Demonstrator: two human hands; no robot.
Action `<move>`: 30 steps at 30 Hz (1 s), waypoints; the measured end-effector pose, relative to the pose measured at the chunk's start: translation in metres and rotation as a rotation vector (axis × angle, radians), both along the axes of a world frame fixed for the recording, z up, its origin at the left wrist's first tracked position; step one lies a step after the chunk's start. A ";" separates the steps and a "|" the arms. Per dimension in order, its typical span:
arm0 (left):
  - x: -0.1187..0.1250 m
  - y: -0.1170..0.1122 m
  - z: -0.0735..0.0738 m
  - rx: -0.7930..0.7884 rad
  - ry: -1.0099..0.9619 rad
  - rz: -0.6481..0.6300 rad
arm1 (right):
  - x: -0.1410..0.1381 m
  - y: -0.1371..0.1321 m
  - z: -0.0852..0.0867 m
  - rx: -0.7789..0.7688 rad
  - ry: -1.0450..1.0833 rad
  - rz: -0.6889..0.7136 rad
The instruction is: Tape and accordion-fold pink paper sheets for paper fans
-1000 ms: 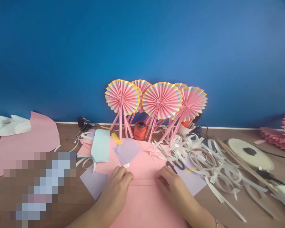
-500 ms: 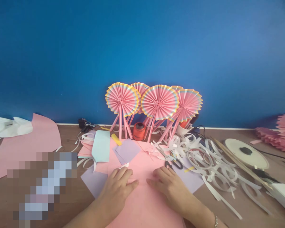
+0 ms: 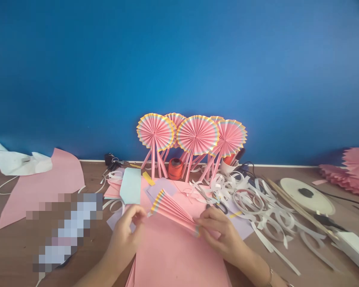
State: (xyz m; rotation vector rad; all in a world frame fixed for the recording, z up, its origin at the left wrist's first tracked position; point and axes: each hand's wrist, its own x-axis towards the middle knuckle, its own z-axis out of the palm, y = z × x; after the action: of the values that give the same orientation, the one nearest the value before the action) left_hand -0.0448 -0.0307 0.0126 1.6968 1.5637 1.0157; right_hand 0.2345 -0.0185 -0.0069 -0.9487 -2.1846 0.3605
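My right hand (image 3: 217,233) pinches the right end of a pleated pink paper strip (image 3: 176,212), which has yellow and pale blue bands at its ends. The strip slants above a stack of pink paper sheets (image 3: 179,255), its left end raised and its folds spread a little. My left hand (image 3: 127,231) is off the strip's left end, fingers curved and apart from the thumb, with nothing visible in them. Just beyond the strip lie lilac paper pieces (image 3: 160,189) and a light blue paper piece (image 3: 131,186). Scissors (image 3: 221,207) rest partly hidden behind my right hand.
Several pink paper fans (image 3: 197,135) on legs stand by the blue wall, with an orange roll (image 3: 175,169) among them. Curled white paper strips (image 3: 257,203) spread to the right, beside a glue gun (image 3: 332,227). Pink paper (image 3: 48,187) lies left; pleated pink paper (image 3: 344,175) lies far right.
Both hands lay on the pink paper before. Now the pleated strip shows, lifted and fanned out in my right hand. My left hand has drawn back left, and the view has shifted slightly.
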 end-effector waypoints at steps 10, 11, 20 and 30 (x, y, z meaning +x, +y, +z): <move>0.074 -0.016 0.012 -0.453 -0.558 -0.176 | -0.021 -0.029 0.009 0.327 -0.157 0.024; 0.077 -0.015 0.011 -0.458 -0.551 -0.155 | -0.022 -0.031 0.011 0.351 -0.191 0.035; 0.065 0.004 0.028 -0.173 0.588 -0.345 | -0.020 -0.038 0.015 0.632 -0.154 -0.165; 0.060 -0.002 -0.016 0.223 0.952 -0.538 | -0.029 -0.021 -0.009 0.367 -0.285 -0.163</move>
State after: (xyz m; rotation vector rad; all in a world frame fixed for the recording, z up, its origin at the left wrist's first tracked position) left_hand 0.0148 -0.0327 -0.0034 2.7879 1.3472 0.0629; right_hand 0.2054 -0.0394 -0.0161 -1.0044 -2.2955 -0.2615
